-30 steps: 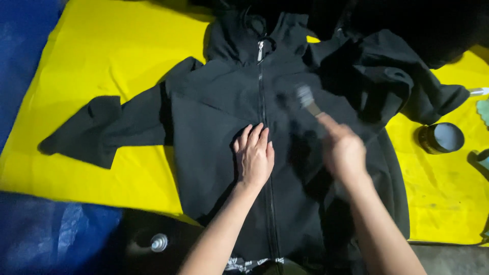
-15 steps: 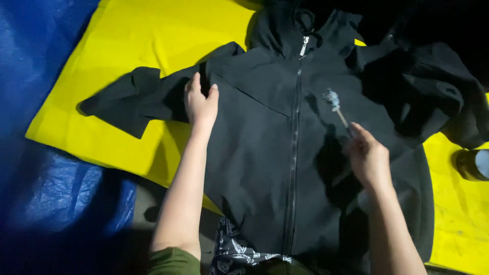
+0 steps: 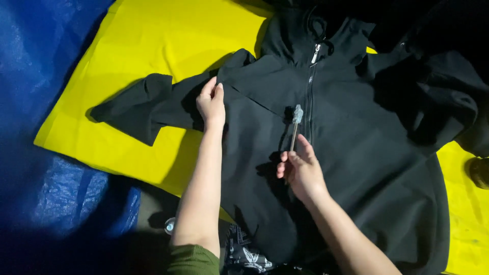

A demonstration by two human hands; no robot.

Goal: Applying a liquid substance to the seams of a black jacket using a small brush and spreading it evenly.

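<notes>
Head view, and nearest the camera a patterned black-and-white cloth [image 3: 244, 254] peeks out at six o'clock, beside a small round cap [image 3: 169, 225] on the dark floor at seven. Moving up, the right hand [image 3: 301, 170] sits just below centre, fingers pinched shut around the lower end of a thin wand [image 3: 294, 130]; its pale, bristly tip points to twelve o'clock and hovers over or on the fabric just left of the zipper [image 3: 309, 81], contact too close to call. Looks a light, stiff little tool, easy in a fingertip pinch.

The hoodie [image 3: 356, 153] lies front-up across the yellow sheet [image 3: 153, 51], filling the middle and the three o'clock side. It reads soft, limp and fairly light, matte rather than slick; it will bunch if dragged, so my bet is the seams, shoulder or hem are the places to take it. The left hand [image 3: 211, 104] lies at ten o'clock from the right one, fingers nearly straight and close together, pressed flat on the shoulder where the sleeve [image 3: 137, 109] starts, holding nothing. That sleeve runs out to nine o'clock, crumpled at the cuff.

Farther off, blue tarp [image 3: 46, 102] fills the nine o'clock edge. The hood sits at twelve. No packages, labels or signs in sight; the only bright mark is the silvery zipper pull [image 3: 316, 52].
</notes>
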